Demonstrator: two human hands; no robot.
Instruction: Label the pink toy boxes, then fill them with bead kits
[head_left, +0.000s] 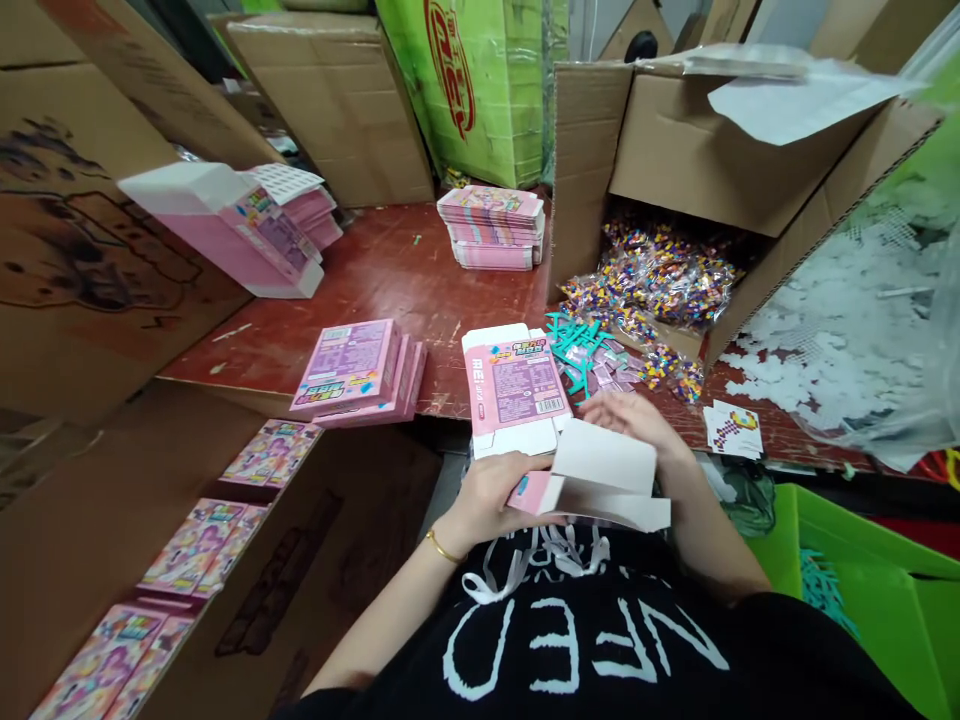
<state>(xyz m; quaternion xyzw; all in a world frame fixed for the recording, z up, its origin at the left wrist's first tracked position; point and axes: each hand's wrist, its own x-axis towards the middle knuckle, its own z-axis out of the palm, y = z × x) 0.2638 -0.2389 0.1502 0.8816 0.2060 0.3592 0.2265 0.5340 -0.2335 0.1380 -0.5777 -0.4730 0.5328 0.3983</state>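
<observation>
My left hand [484,495] is closed around a small pink carton [531,492], held in front of my chest. The carton's white end flaps stand open towards the right. Behind the raised flap is my right hand [634,420], its fingers loosely stretched to the left near the table edge; part of it is hidden by the flap. Just beyond its fingertips lie a heap of teal plastic pieces [581,345] and some small purple packets [611,370]. A flat-lying pink box [521,390] with open white flaps rests on the table edge, beside both hands.
Closed pink boxes [349,370] are stacked at the left table edge. A cardboard box [697,140] spills bags of colourful small pieces [660,275]. Printed cards [733,428] lie at right. Folded cartons [493,228] stand behind. A carton of packed boxes [202,545] sits lower left; a green bin [862,560], lower right.
</observation>
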